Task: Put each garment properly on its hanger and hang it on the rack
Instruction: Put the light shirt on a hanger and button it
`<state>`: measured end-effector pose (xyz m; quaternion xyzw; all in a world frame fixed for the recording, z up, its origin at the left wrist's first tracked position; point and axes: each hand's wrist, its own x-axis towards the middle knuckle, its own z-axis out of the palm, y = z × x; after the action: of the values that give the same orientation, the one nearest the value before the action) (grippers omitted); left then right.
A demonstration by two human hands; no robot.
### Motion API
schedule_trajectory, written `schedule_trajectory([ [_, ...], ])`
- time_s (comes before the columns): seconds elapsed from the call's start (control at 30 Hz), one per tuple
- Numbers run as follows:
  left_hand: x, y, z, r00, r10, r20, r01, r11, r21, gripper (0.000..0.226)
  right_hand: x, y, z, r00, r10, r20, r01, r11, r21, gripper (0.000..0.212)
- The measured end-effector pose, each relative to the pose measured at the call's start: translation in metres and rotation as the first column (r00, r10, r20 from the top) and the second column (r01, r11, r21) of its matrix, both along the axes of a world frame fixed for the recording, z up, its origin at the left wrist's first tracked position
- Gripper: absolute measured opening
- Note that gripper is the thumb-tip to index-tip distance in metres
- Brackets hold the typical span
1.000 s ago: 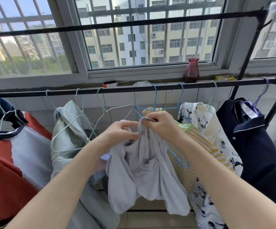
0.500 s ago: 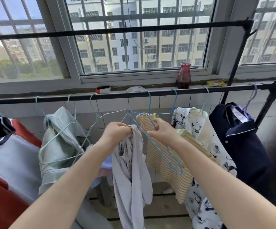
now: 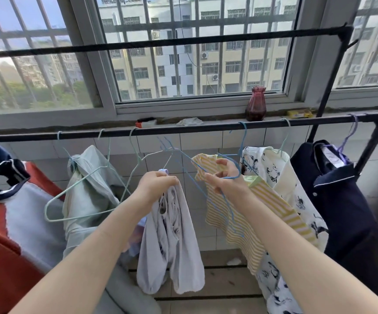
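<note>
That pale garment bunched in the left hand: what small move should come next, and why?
Probably feed the blue hanger, held by the right hand, into the neck of the pale garment. The left hand grips the garment bunched at its top, and the hanger is off the rail.

Pale grey garment (image 3: pixel 172 236) bunched, hanging limp from left hand (image 3: pixel 156 185) at centre, off rack; blue wire hanger (image 3: pixel 208 182) tilted, off rail, held by right hand (image 3: pixel 226 180); black rack rail (image 3: pixel 183 130) runs left-right behind; yellow-striped top (image 3: pixel 240 218) hangs right.
</note>
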<state>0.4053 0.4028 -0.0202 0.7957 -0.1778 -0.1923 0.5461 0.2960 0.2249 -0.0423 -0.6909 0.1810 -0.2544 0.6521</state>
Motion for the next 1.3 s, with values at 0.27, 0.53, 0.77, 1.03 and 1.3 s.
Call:
schedule_trajectory([
  [0.27, 0.001, 0.002, -0.023, 0.955, -0.157, 0.251, 0.115, 0.978, 0.173, 0.016, -0.016, -0.004, -0.002, 0.966, 0.159, 0.204, -0.215, 0.933, 0.290, 0.019],
  [0.53, -0.009, 0.000, -0.030, 0.863, -0.369, 0.346, 0.262, 0.911, 0.318, 0.018, -0.019, 0.006, -0.003, 0.778, 0.493, 0.388, -0.627, 0.639, 0.446, 0.020],
  [0.77, -0.019, -0.001, -0.022, 0.880, -0.387, 0.275, 0.330, 0.915, 0.234, 0.031, -0.012, 0.015, -0.006, 0.678, 0.660, 0.324, -0.735, 0.625, 0.263, 0.031],
  [1.03, -0.018, 0.015, -0.010, 0.904, -0.428, -0.018, 0.428, 0.904, -0.010, 0.022, -0.016, 0.018, 0.002, 0.684, 0.711, 0.164, -0.729, 0.664, 0.165, 0.041],
  [1.3, -0.018, 0.018, -0.007, 0.896, -0.438, -0.073, 0.423, 0.892, -0.156, 0.040, -0.014, 0.016, 0.010, 0.692, 0.721, 0.036, -0.721, 0.687, 0.089, 0.023],
])
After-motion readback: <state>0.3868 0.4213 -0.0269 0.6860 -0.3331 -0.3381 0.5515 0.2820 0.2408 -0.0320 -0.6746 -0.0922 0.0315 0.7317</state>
